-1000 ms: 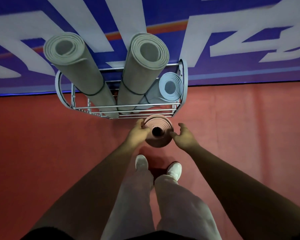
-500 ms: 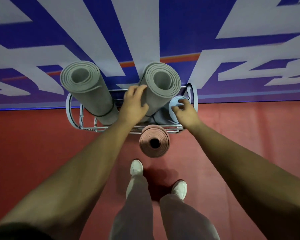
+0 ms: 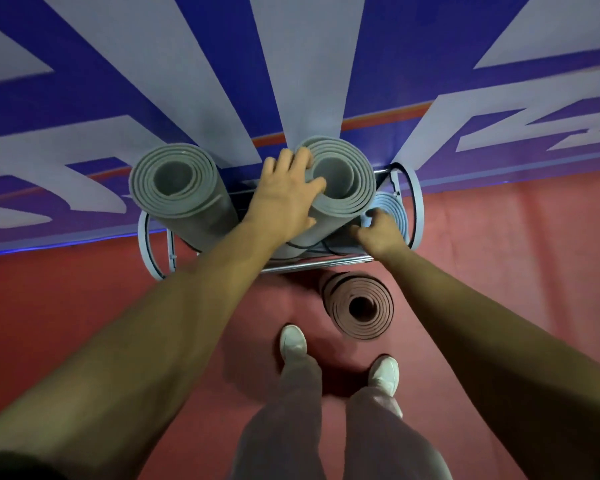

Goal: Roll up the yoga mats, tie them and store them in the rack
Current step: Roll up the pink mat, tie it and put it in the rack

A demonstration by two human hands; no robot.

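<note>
A red floor (image 3: pixel 84 323) is spreading underfoot and meeting a wall (image 3: pixel 413 64) that is showing broad white shapes (image 3: pixel 312 64) on deep blue. A thin orange stripe (image 3: pixel 385 118) is running across the wall low down, and a blue glow (image 3: pixel 66 244) is lining its foot at the left. Two white shoes are standing on the floor, the left shoe (image 3: pixel 292 341) sitting ahead of the right shoe (image 3: pixel 384 374). Pale trousers (image 3: pixel 291 410) are covering the legs.
</note>
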